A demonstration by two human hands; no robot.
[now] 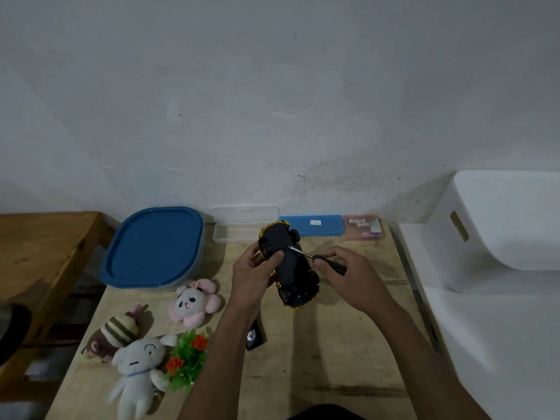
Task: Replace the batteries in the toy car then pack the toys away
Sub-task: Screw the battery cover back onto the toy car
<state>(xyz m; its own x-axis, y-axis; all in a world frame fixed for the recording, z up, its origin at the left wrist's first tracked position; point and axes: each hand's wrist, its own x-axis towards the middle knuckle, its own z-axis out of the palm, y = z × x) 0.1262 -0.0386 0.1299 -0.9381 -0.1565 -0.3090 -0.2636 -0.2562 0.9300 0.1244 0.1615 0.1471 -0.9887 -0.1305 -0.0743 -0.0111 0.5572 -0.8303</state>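
Left grip holds upturned toy car; right grip presses screwdriver against it.

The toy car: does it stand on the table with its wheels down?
No, the left hand holds the toy car underside up, while the right hand puts a screwdriver to it.

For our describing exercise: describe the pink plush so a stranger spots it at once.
Find the big blue-lidded tub at the table's back left. Just in front of it lies the pink plush. No other toy has pink petals round a white panda face.
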